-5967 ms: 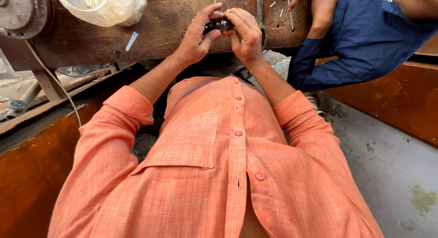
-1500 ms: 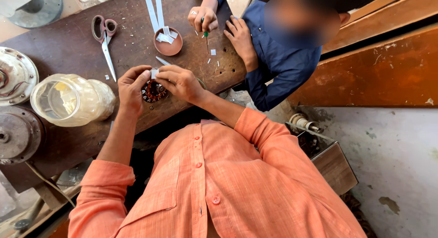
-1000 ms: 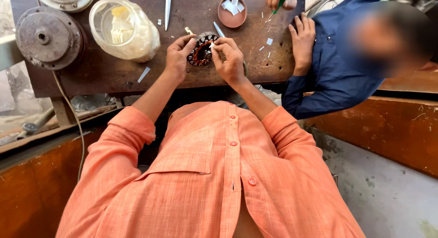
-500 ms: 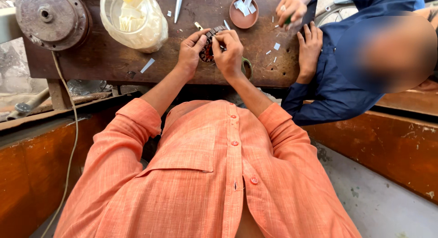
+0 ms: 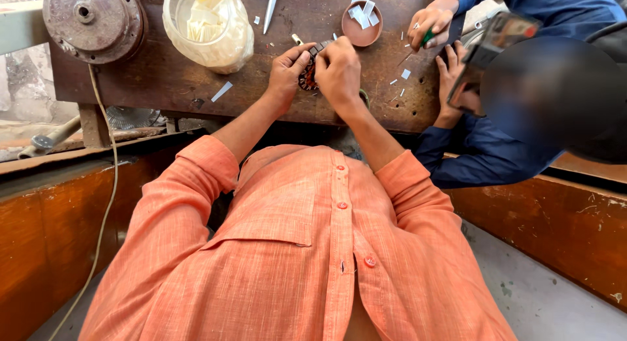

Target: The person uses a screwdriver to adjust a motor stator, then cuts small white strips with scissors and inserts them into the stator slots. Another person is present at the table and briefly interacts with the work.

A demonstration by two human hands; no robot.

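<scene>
left hand [image 5: 285,72] and right hand [image 5: 338,70] are both closing on 1 small wound stator core [image 5: 308,78], pinched between them over the workbench [image 5: 157,80] | paper strips [image 5: 221,91] lying left | risk: core slipping if grip loosens

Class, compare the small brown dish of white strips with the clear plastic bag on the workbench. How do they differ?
The brown dish is small, round, rigid and opaque; the clear plastic bag is much larger, soft, crumpled and see-through. The dish lies just beyond the right hand, which with the left hand holds a small wound stator; the bag lies further left. Both rest on the workbench and hold pale cut pieces.
</scene>
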